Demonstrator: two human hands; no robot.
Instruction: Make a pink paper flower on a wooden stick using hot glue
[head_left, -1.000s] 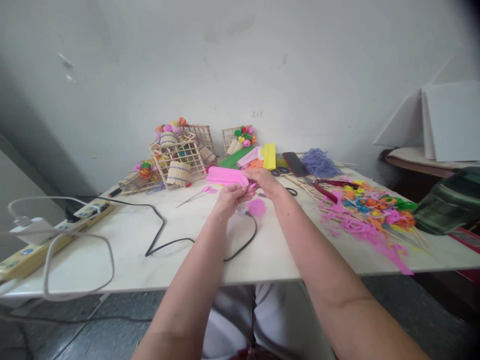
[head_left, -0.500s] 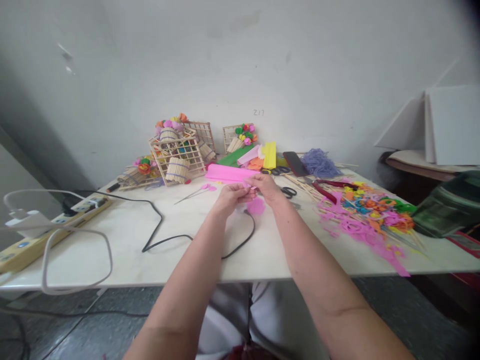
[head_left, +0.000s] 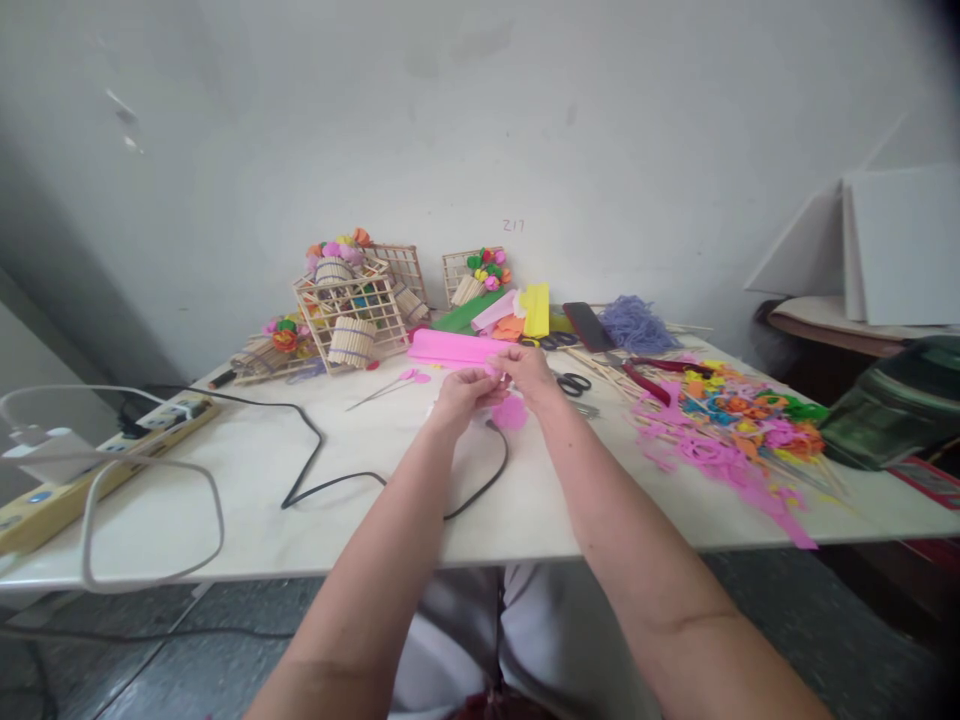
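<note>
Meeting beside the long bright-pink paper sheet (head_left: pixel 450 347), left hand (head_left: pixel 460 396) and right hand (head_left: pixel 531 374) pinch a tiny unclear piece (head_left: pixel 506 381), each grip likely steadying it.

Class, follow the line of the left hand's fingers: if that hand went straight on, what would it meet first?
Most likely the right hand, whose fingertips lie just beside those of the left hand. Depth is unclear here, so whether they already touch cannot be told.
</note>
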